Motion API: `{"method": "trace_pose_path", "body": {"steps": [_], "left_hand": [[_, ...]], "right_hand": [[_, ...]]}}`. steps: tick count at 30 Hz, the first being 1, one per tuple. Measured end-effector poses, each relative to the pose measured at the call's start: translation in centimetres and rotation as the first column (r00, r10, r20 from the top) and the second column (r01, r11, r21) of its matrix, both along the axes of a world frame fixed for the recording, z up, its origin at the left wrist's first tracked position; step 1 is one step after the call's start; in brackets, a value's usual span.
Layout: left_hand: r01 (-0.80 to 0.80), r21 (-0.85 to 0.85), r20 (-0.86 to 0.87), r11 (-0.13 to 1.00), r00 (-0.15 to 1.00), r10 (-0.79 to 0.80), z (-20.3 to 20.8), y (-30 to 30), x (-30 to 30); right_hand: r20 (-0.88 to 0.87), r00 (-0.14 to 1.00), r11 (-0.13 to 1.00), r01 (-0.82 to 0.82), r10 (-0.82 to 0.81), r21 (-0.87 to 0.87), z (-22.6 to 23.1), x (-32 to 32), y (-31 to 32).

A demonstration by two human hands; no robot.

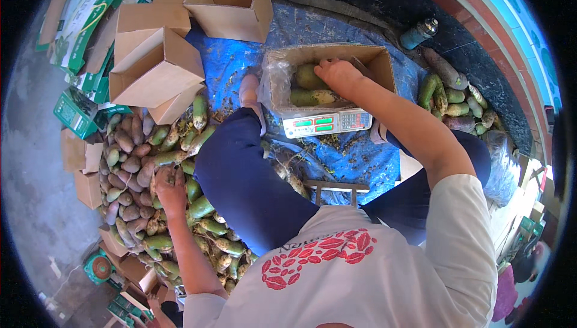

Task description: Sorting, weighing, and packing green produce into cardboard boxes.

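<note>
Cardboard forms the open box (pixel 366 57) set on a white digital scale (pixel 327 122), which is placed on a blue tarp (pixel 234 63) in the middle of the scene. The box is lined with clear plastic, and green radishes (pixel 312 97) are seen lying inside it. The right hand (pixel 338 74) is reached into the box, its fingers curled down over a radish; whether that radish is gripped cannot be told. At the left, the left hand (pixel 170 188) is laid palm-down, fingers loosely bent, on a heap of green and purplish radishes (pixel 135 172). Empty cartons (pixel 157 63) are stacked at the far left, and more radishes (pixel 457 100) are piled at the right.
</note>
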State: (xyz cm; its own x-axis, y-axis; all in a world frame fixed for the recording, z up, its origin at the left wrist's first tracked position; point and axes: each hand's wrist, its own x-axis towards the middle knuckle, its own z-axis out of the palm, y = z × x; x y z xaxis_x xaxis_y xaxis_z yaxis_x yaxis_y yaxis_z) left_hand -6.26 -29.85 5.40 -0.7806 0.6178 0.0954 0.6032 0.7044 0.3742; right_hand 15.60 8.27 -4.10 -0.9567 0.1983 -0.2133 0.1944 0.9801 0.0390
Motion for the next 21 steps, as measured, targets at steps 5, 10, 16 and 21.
{"method": "trace_pose_path", "body": {"steps": [5, 10, 16, 21], "left_hand": [[-0.222, -0.19, 0.139, 0.956, 0.958, 0.25, -0.7, -1.0, 0.5], [-0.194, -0.152, -0.083, 0.969, 0.98, 0.183, -5.1, -7.2, 0.0], [-0.424, 0.009, 0.461, 0.906, 0.805, 0.372, -9.4, -13.2, -2.0], [-0.574, -0.042, 0.462, 0.818, 0.714, 0.526, -8.0, -11.8, 0.8]], "right_hand": [[-0.006, 0.998, 0.993, 0.065, -0.066, -0.098, 0.9, 1.6, 1.5], [-0.137, 0.933, 0.934, 0.306, -0.332, -0.184, 10.9, 5.3, 0.8], [-0.17, 0.812, 0.647, 0.298, -0.558, -0.702, 15.5, 14.3, -0.7], [-0.099, 0.787, 0.588, 0.364, -0.609, -0.722, 15.6, 18.9, -5.6]]}}
